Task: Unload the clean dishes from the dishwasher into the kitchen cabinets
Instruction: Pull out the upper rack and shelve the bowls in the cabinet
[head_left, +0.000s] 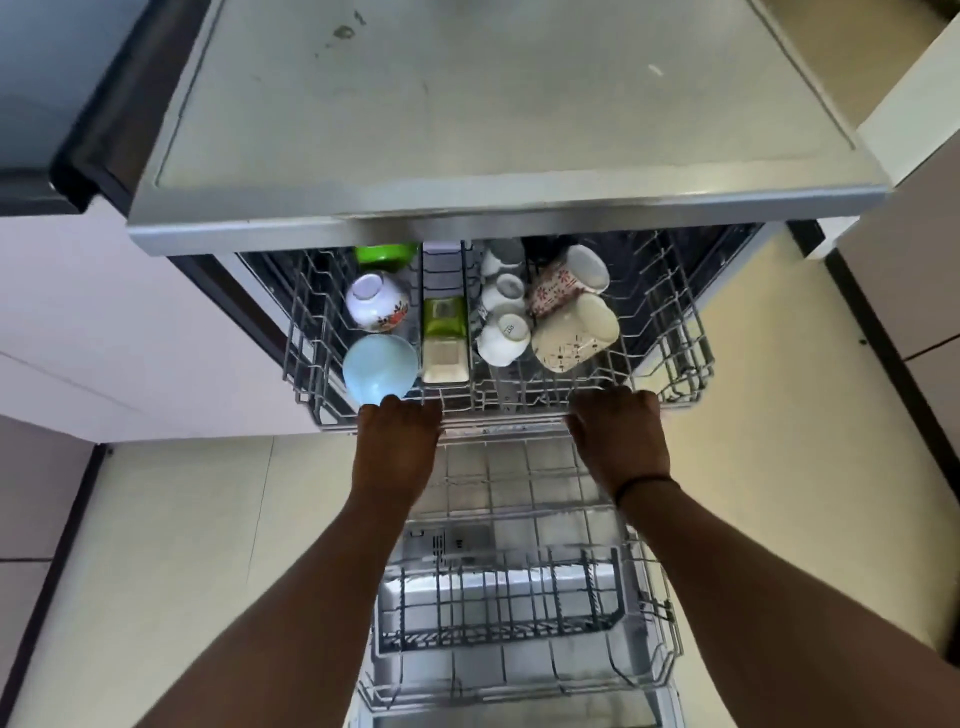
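The dishwasher's upper rack (675, 332) is partly pulled out under the grey countertop (467, 104). My left hand (397, 441) and my right hand (618, 436) both grip its front wire rail, fingers curled over it. In the rack lie a light blue bowl (379, 371), a white flowered bowl (376, 301), a green bowl (387, 254), a green-and-cream container (443, 332), several small white cups (504, 332), a cream mug (574, 332) and a red-patterned mug (553, 288). Below my hands the lower rack (519, 613) stands pulled out and holds no dishes.
A dark appliance edge (93, 130) is at the upper left. White cabinet fronts (104, 322) flank the dishwasher on the left, and a cabinet with a dark plinth (893, 364) is on the right. Pale yellow floor tiles (182, 545) lie on both sides.
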